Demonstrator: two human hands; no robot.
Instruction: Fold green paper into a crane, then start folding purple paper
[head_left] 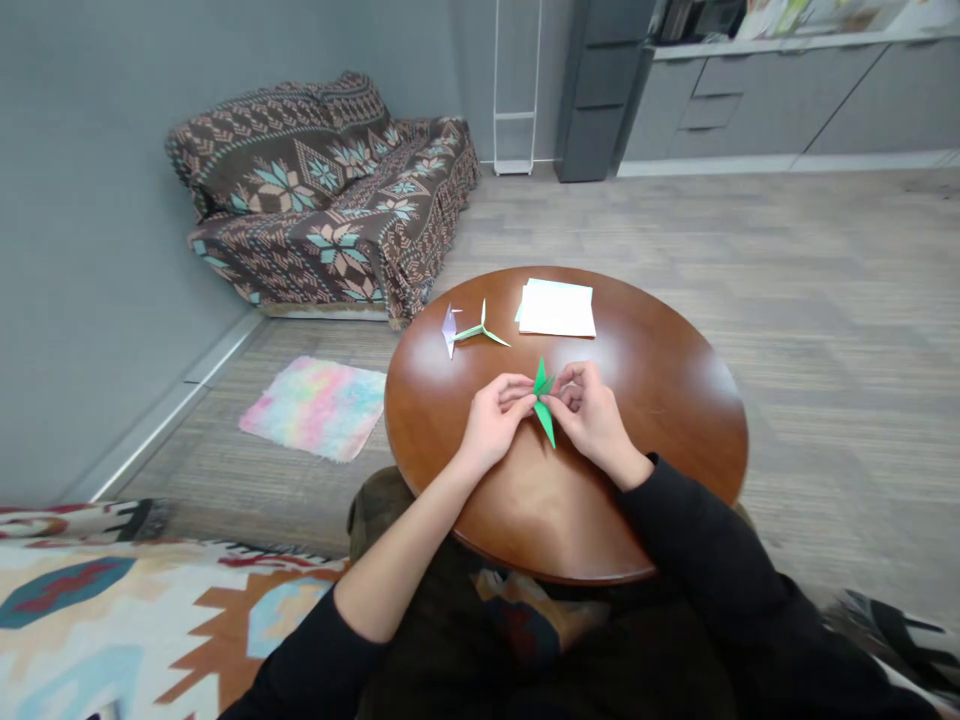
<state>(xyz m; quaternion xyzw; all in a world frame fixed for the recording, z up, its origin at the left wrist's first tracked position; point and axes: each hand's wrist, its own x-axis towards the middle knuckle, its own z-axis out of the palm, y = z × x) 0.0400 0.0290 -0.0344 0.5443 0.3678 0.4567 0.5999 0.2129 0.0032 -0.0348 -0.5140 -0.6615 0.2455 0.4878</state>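
Above the middle of the round brown table point(667, 400), a folded green origami paper piece point(546, 425) is held between both hands. One long point of it sticks up away from me and another points down toward me. My left hand point(497, 412) pinches its left side between thumb and fingers. On the other side, my right hand point(591, 405) grips it with thumb and fingertips, near the small central flaps. The fingers partly cover the middle of the paper.
Toward the table's far left lie a purple folded paper piece point(449, 330) and a pale green three-pointed one point(482, 328). A stack of paper sheets point(556, 308) rests at the far edge. Beyond are a patterned sofa point(322, 200) and a pastel mat point(315, 405) on the floor.
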